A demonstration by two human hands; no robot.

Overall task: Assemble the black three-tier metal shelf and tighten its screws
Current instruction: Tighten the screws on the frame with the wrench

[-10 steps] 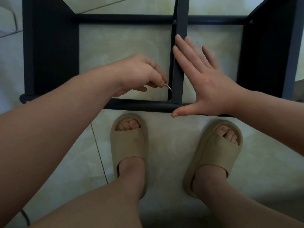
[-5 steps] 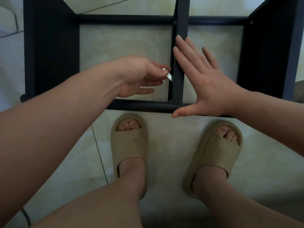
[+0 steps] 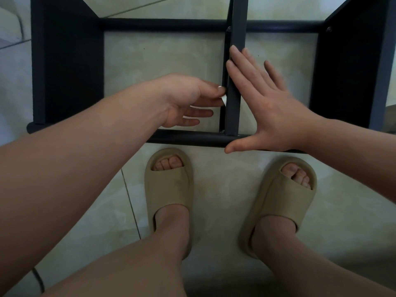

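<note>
1. Shelf, head view: black metal frame lying on the pale tiled floor, directly ahead of the person's feet. Two dark side panels stand at left and right; two round rails run crosswise between them, one far, one near.
2. A flat centre bar runs from the far rail to the near rail.
3. Screw heads show at the bar's far joint, at its near joint and on the right panel.
4. Markings: no brand, label or writing can be read on any part.
5. Left hand: reaches in from the left, palm turned toward the bar. Thumb and forefinger pinch a small pale tool against the bar's left edge; its type cannot be told. The other fingers lie loosely extended below it.
6. Right hand: flat and spread wide, holding nothing. Fingertips rest on the bar; the thumb lies along the near rail, bracing the frame.
7. Feet: in tan slides, just this side of the near rail, one below each hand.
</note>
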